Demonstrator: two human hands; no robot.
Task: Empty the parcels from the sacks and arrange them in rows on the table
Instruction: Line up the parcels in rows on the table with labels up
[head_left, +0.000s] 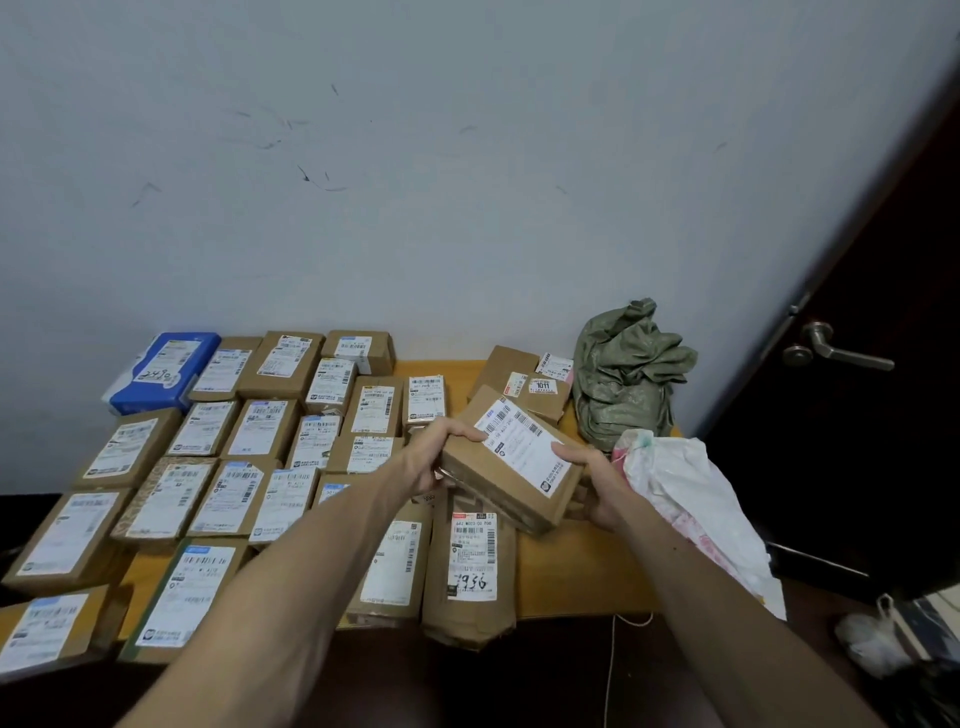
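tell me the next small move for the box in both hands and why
Probably set the box on the bare table right of the brown paper parcel: left hand and right hand hold it aloft, and that spot extends the row.

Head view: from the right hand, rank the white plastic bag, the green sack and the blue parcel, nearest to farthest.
1. The white plastic bag, just to the right of the right hand, which grips a cardboard parcel.
2. The green sack, crumpled at the back right.
3. The blue parcel, at the far back left.
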